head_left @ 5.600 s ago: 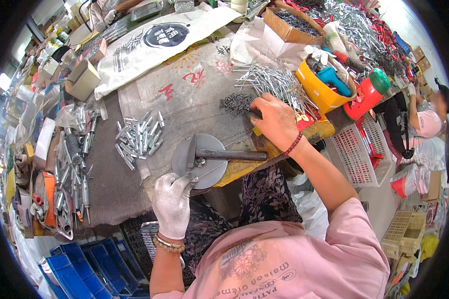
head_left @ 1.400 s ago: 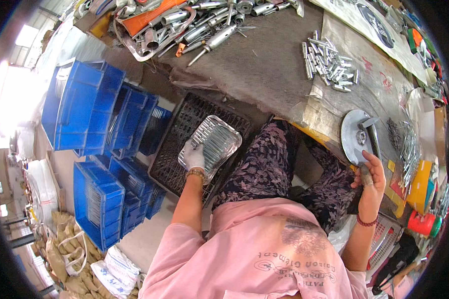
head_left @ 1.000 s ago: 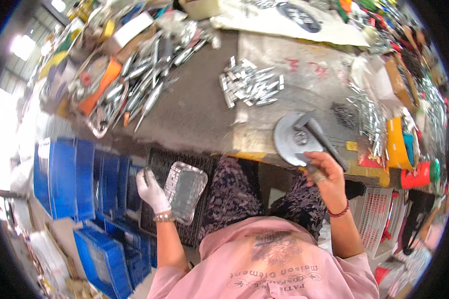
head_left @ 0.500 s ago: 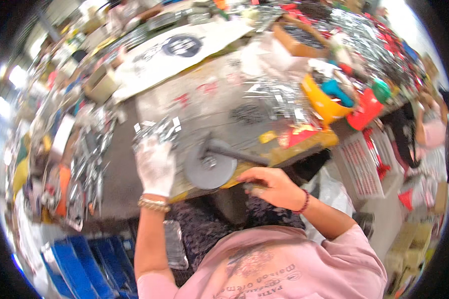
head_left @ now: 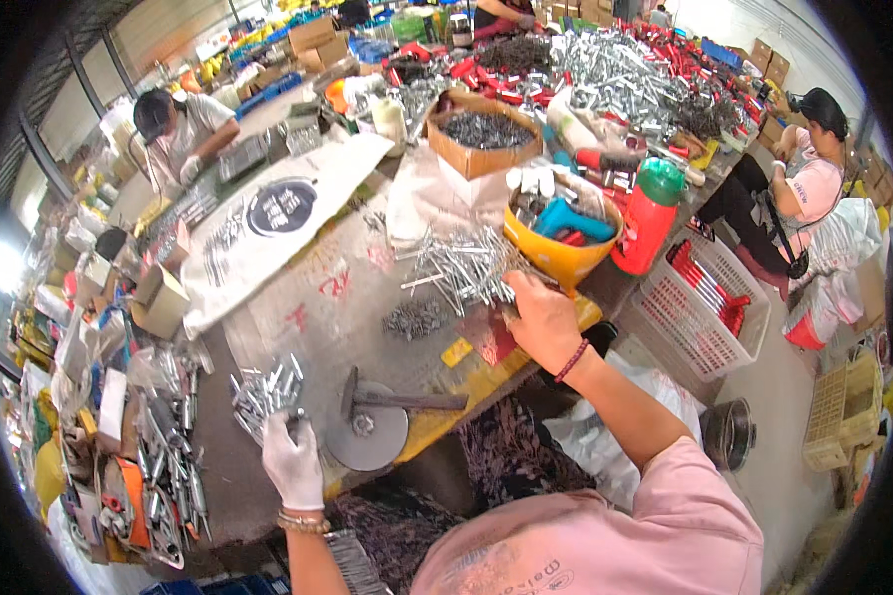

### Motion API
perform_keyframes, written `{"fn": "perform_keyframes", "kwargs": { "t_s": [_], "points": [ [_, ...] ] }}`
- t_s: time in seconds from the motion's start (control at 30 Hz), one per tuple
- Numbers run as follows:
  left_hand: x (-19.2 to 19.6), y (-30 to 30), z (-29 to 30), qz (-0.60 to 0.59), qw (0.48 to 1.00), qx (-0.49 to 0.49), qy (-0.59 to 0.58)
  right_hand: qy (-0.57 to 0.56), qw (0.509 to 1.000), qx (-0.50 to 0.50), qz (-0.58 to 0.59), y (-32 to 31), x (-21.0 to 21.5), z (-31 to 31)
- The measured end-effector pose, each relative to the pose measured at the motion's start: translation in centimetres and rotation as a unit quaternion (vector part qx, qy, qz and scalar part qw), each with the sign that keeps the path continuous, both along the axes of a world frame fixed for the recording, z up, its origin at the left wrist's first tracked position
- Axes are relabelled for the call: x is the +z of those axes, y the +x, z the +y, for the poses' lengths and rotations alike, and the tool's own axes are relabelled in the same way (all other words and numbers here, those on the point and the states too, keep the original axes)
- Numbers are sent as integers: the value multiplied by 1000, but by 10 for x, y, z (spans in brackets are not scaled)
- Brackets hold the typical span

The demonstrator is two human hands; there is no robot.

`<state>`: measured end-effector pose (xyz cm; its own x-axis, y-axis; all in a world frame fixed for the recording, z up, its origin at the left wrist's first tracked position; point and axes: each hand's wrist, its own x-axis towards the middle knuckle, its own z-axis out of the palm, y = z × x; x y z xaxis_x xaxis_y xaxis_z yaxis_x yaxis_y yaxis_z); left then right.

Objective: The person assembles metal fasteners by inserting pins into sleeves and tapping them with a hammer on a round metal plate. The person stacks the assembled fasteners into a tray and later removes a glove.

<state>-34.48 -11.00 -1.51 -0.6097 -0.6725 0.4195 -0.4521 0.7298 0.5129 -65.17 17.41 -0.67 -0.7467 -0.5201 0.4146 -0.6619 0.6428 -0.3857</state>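
This is a workshop for assembling metal hardware by hand, within a large factory hall. A claw-less hammer (head_left: 412, 401) lies across a round metal plate (head_left: 375, 446) on a worn, cloth-covered workbench (head_left: 230, 486). Loose parts are sorted into piles on it: short silver tubes (head_left: 268, 390), long metal rods (head_left: 456, 264) and small dark pieces (head_left: 414, 318). An open cardboard box (head_left: 458, 155) holds more dark parts, and beyond it spreads a great heap of shiny metal parts (head_left: 620, 84). A white plastic crate (head_left: 677, 335) carries red-painted pieces. Co-workers sit at left (head_left: 206, 127) and right, near stacked cartons (head_left: 768, 61); metal posts (head_left: 44, 159) line the left side.
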Motion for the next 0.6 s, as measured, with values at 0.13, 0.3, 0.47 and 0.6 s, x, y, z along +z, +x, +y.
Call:
{"fn": "perform_keyframes", "kwargs": {
  "t_s": [0.13, 0.3, 0.47, 0.6],
  "points": [
    [11, 2, 32, 137, 964, -33, 226, 69, 997, -25, -6, -1, 1, -17],
    [17, 15, 58, 138, 904, -68, 400, 61, 998, -11, -11, 3, -2, -16],
    [13, 28, 52, 43, 973, -88, 211, 60, 998, 6, 19, 11, 14, -5],
    [20, 34, 65, 22, 989, -111, 93, 6, 996, 86, 13, 40, 31, -4]
  ]
}}
